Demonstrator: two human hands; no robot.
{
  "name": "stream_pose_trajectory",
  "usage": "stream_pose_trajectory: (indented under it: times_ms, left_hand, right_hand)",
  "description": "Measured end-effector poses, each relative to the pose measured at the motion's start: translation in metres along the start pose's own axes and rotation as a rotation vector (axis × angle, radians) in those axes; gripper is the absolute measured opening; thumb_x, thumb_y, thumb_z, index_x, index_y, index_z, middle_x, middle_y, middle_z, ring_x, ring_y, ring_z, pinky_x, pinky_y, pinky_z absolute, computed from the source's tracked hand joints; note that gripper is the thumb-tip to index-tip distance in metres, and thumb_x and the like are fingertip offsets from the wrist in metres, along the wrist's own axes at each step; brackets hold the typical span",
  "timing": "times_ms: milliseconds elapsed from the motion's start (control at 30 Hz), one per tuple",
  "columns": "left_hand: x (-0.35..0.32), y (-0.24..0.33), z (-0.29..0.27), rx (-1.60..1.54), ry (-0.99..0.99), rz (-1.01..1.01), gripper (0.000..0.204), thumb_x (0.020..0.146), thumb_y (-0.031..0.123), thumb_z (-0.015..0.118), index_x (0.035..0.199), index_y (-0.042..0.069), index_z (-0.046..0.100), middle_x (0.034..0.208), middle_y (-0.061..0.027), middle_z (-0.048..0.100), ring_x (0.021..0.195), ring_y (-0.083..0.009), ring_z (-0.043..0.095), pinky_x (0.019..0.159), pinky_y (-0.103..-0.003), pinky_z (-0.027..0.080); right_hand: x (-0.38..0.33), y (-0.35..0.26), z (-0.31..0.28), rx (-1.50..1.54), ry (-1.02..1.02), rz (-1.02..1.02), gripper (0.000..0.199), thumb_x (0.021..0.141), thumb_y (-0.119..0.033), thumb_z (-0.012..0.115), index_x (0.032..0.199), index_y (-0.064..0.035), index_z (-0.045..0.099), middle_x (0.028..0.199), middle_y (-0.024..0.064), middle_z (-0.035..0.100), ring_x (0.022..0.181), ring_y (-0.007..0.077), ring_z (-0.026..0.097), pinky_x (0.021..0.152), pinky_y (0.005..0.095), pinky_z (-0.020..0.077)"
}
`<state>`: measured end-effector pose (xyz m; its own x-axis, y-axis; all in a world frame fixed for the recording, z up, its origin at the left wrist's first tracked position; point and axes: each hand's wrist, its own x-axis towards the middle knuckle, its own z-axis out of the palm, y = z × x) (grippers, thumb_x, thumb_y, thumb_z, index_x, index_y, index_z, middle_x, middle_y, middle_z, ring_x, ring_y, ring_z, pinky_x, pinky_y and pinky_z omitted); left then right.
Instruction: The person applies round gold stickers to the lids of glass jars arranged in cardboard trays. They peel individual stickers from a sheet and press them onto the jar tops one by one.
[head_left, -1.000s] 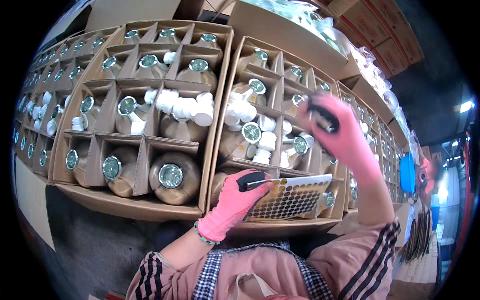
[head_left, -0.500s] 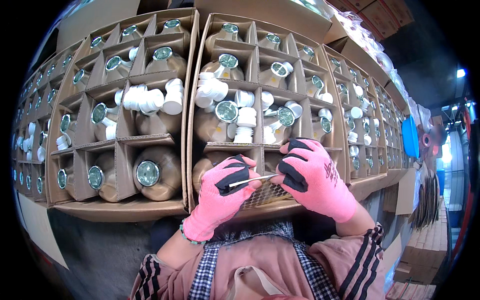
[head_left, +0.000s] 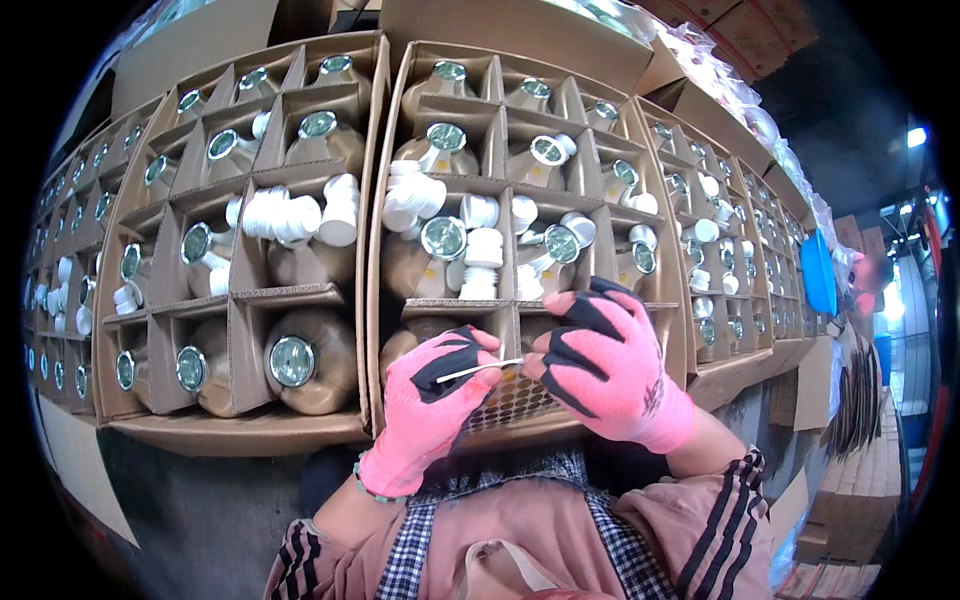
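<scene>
- The left hand (head_left: 428, 395), in a pink glove with black-covered fingers, has a narrow grip: thumb and forefinger pinch the dotted sheet (head_left: 510, 402) at its pale edge.
- The right hand (head_left: 615, 372), gloved alike, sits at 3 o'clock from the left one. Its fingertips are drawn together at the sheet's far end; I cannot tell whether they hold the sheet itself or one of its dots.
- That sheet lies between the hands, just below the middle of the view toward 6 o'clock, tilted over the front row of the cardboard carton (head_left: 500, 436).
- At 12 o'clock from the sheet stand white plugs (head_left: 484, 248), heaped around gold-brown bottles (head_left: 410, 268); at 10 o'clock from the left hand, a larger-looking bottle (head_left: 325, 340) fills its own compartment.
- Risk: the dots look like stickers, so one could tear, fold or cling to the glove, because thick fingertips pick poorly at thin edges.
- Risk: the sheet could bend or slip, as the left hand pinches only its edge.
- Risk: a careless sweep of the right hand toward 11 o'clock could knock loose plugs down among the bottles, since they are merely piled.
</scene>
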<state>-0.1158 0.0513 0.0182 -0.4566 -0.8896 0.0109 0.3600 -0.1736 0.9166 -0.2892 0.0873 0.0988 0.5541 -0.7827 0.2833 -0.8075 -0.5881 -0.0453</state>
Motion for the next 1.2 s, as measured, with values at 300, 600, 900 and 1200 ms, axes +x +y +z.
stream_pose_trajectory:
  times_ms: [300, 600, 900, 1200]
  left_hand:
    - [0.003, -0.007, 0.003, -0.152, 0.033, -0.181, 0.013, 0.074, 0.006, 0.065, 0.083, -0.002, 0.062, 0.087, -0.0058, 0.06, 0.075, -0.0071, 0.053, 0.064, -0.019, 0.042]
    - [0.008, 0.003, 0.006, -0.21, 0.15, -0.294, 0.013, 0.074, 0.005, 0.065, 0.084, -0.002, 0.061, 0.083, -0.0038, 0.06, 0.072, -0.0063, 0.052, 0.063, -0.019, 0.042]
    - [0.023, -0.015, 0.012, -0.004, 0.113, -0.137, 0.012, 0.073, 0.004, 0.066, 0.082, -0.003, 0.061, 0.087, -0.0058, 0.059, 0.064, -0.0048, 0.049, 0.056, -0.017, 0.039]
    - [0.036, -0.013, 0.004, 0.005, 0.1, -0.314, 0.013, 0.071, 0.005, 0.066, 0.08, -0.004, 0.063, 0.086, -0.0074, 0.06, 0.069, -0.0068, 0.052, 0.062, -0.018, 0.04]
  right_hand:
    - [-0.012, 0.01, 0.017, -0.093, 0.116, -0.156, 0.026, 0.055, -0.019, 0.055, 0.079, -0.012, 0.057, 0.087, 0.0031, 0.054, 0.091, 0.0226, 0.051, 0.083, 0.0413, 0.0403]
    - [-0.002, 0.042, 0.01, 0.118, 0.146, -0.105, 0.02, 0.057, -0.011, 0.059, 0.077, -0.0099, 0.056, 0.09, 0.0046, 0.054, 0.09, 0.0256, 0.052, 0.079, 0.0411, 0.0418]
    - [0.008, 0.35, 0.044, -0.267, 0.118, 0.797, 0.02, 0.066, -0.026, 0.067, 0.08, -0.0109, 0.064, 0.116, 0.013, 0.049, 0.11, 0.0327, 0.041, 0.093, 0.0383, 0.0351]
    - [0.027, 0.408, 0.098, -0.472, -0.5, 0.697, 0.038, 0.067, -0.034, 0.066, 0.098, -0.0137, 0.062, 0.131, 0.0092, 0.035, 0.122, 0.0359, 0.027, 0.099, 0.0466, 0.0258]
